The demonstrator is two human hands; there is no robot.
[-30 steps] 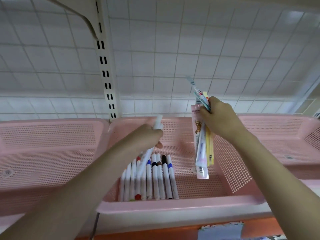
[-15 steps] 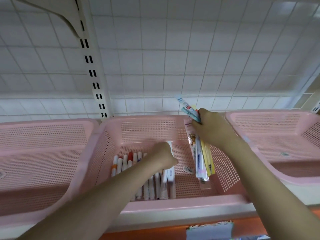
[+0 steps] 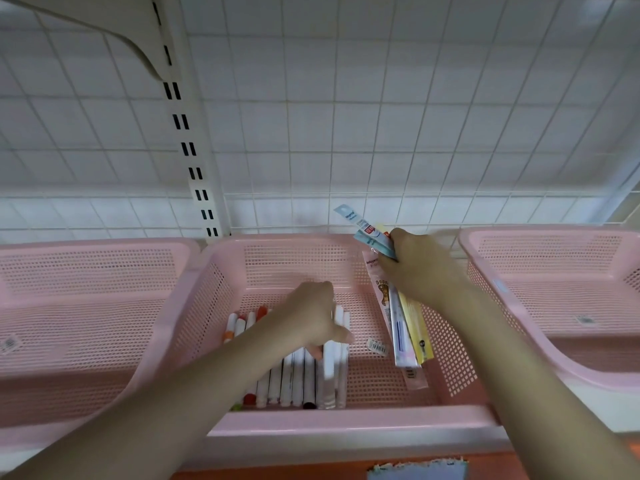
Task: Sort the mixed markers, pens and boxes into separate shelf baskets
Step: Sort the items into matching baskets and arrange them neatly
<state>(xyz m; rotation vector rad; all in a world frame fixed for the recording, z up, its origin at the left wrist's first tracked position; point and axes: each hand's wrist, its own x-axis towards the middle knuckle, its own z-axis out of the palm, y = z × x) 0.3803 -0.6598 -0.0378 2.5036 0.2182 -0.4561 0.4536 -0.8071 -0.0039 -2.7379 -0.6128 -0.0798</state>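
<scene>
A row of white markers (image 3: 287, 375) with coloured caps lies in the middle pink basket (image 3: 346, 427). My left hand (image 3: 311, 317) reaches down into this basket, with thumb and fingers curled round a white marker (image 3: 329, 372) at the right end of the row. My right hand (image 3: 422, 271) is raised over the basket's right side and grips a bundle of packaged pens (image 3: 401, 330). The packets hang down into the basket, and their tops stick out above the hand. My left forearm hides part of the marker row.
A pink basket (image 3: 86, 244) stands to the left and another pink basket (image 3: 554, 233) to the right, on the same shelf. A slotted upright (image 3: 194, 150) and a white wire grid rise behind. A barcode sticker (image 3: 377, 346) lies on the middle basket's floor.
My left hand has brought a white marker down from above the basket onto the right end of the row. My right hand has kept hold of the pen packets and lowered slightly.
</scene>
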